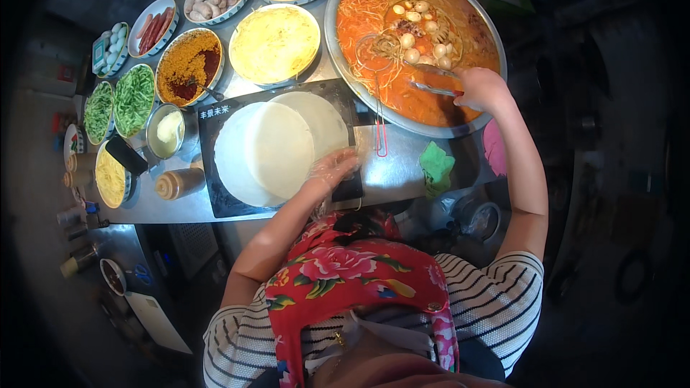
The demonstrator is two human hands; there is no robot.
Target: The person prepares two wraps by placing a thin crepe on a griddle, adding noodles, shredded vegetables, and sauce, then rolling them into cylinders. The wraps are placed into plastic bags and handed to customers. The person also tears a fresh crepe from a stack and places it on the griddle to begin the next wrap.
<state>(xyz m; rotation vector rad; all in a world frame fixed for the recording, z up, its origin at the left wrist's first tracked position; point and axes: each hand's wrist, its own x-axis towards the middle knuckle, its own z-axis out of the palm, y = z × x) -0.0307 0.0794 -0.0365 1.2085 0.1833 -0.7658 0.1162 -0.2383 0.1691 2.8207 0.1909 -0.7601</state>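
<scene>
My right hand [481, 91] is closed round a pair of metal tongs [437, 90] with reddish grips. The tongs' tips reach over a wide round metal pan [333, 43] of orange-red broth, with shredded strands, pale eggs and skewered pieces in it. A wire skimmer [382, 140] with a red handle leans on the pan's near rim, its basket in the broth. My left hand [336, 165], seemingly in a thin clear glove, lies with loosely extended fingers at the right edge of two overlapping pale round wrappers [266, 147]. They rest on a black board [208, 187].
Left of the pan stand bowls of yellow shreds [274, 43], orange-brown seasoning [188, 65] and green shreds [134, 100]. A metal bowl [151, 136], a squat bottle [180, 183] and a black object [126, 155] sit left of the board. A green cloth [435, 167] lies at the counter's front edge.
</scene>
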